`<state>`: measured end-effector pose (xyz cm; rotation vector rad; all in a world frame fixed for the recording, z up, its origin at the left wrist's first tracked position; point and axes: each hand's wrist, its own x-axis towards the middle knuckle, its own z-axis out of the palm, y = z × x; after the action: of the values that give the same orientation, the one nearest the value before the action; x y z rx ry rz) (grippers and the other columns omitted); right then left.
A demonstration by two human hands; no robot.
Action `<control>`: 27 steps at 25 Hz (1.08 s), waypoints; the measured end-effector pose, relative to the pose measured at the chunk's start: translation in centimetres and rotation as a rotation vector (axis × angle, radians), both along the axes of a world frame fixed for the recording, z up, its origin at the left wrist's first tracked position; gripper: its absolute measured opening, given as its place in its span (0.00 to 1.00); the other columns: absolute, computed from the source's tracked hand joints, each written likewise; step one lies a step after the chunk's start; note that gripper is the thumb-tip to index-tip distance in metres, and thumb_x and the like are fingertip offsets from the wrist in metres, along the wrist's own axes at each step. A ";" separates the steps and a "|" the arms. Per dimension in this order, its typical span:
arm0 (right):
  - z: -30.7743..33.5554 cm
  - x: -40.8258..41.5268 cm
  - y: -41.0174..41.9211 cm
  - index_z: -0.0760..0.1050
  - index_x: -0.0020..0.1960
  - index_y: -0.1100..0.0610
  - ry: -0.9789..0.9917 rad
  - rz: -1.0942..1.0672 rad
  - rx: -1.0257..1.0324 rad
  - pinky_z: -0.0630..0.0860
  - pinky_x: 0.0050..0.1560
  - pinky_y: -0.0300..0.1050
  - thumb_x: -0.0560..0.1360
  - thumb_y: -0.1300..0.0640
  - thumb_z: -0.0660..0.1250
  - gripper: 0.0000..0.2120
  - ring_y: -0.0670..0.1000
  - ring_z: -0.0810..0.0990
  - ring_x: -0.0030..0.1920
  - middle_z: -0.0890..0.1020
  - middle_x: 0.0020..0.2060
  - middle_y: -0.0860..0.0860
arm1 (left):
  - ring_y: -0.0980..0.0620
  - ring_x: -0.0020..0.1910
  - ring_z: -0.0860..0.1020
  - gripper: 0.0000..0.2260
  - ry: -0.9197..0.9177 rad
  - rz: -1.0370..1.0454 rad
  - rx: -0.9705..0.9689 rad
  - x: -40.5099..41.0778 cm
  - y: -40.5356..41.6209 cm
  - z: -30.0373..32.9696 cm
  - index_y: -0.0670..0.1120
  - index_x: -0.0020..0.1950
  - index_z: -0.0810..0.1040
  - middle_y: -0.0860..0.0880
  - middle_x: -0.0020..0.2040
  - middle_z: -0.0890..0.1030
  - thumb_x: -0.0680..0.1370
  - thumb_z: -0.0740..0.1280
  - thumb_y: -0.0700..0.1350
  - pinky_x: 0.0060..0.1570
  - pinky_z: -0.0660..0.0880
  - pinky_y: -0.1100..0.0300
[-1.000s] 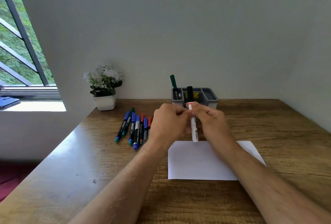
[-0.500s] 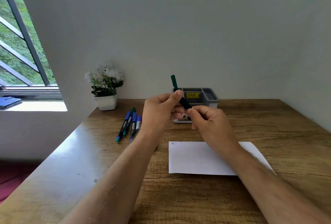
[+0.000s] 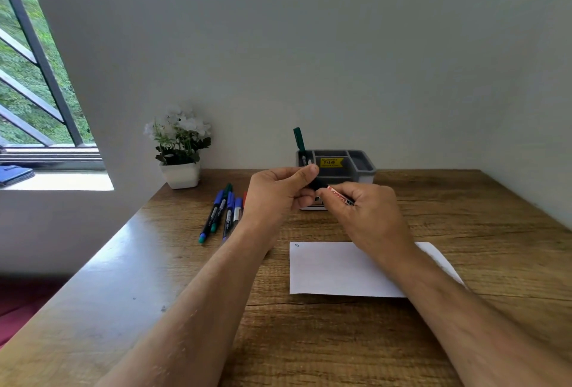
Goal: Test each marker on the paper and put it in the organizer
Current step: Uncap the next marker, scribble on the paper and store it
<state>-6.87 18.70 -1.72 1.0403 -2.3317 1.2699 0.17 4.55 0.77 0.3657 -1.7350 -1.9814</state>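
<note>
Both hands hold one white marker (image 3: 338, 195) with a black cap, lying almost level above the desk in front of the grey organizer (image 3: 362, 166). My left hand (image 3: 278, 193) pinches the black cap end; my right hand (image 3: 370, 211) grips the barrel. A green marker (image 3: 299, 139) stands in the organizer's left slot. The white paper (image 3: 337, 269) lies below my hands, with a small mark at its top left corner. Several blue and green markers (image 3: 223, 211) lie in a row left of my left wrist.
A white pot of white flowers (image 3: 179, 151) stands at the back left of the wooden desk (image 3: 464, 231). A wall runs behind the desk, and a barred window (image 3: 31, 76) is at the far left.
The marker has swung from upright to nearly level between my hands. My left hand now pinches the cap end, and my hands have lifted away from the paper toward the organizer.
</note>
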 end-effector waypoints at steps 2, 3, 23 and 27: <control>0.1 0.1 -0.1 0.84 0.54 0.50 0.011 -0.017 0.023 0.82 0.35 0.46 0.76 0.39 0.65 0.18 0.44 0.81 0.35 0.84 0.38 0.46 | 0.51 0.35 0.81 0.09 -0.006 0.004 0.023 -0.1 0.0 -0.1 0.43 0.48 0.85 0.42 0.40 0.85 0.72 0.74 0.47 0.42 0.80 0.58; 0.1 0.1 -0.1 0.84 0.53 0.50 0.015 -0.025 0.036 0.81 0.34 0.45 0.76 0.39 0.64 0.18 0.44 0.81 0.34 0.83 0.37 0.45 | 0.51 0.35 0.81 0.08 -0.008 0.006 0.033 -0.1 -0.1 -0.1 0.43 0.47 0.85 0.42 0.40 0.85 0.72 0.74 0.47 0.42 0.80 0.58; -0.9 0.0 -0.4 0.82 0.50 0.55 -0.179 0.040 -0.386 0.67 0.26 0.34 0.78 0.43 0.59 0.19 0.42 0.75 0.28 0.77 0.28 0.44 | 0.46 0.42 0.80 0.14 0.006 -0.027 0.293 -0.1 -0.7 1.0 0.40 0.61 0.77 0.40 0.44 0.79 0.83 0.53 0.36 0.43 0.81 0.54; -1.1 -0.2 -0.2 0.80 0.57 0.54 -0.200 0.087 -0.423 0.68 0.27 0.41 0.82 0.51 0.61 0.12 0.44 0.74 0.27 0.80 0.32 0.49 | 0.46 0.35 0.75 0.16 -0.218 -0.193 -0.278 0.7 -0.7 1.1 0.47 0.54 0.79 0.41 0.41 0.75 0.79 0.54 0.34 0.40 0.75 0.56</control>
<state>-7.10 18.51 -2.83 0.9120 -2.0275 1.8727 0.82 3.82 1.92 0.3377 -2.2257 -1.8469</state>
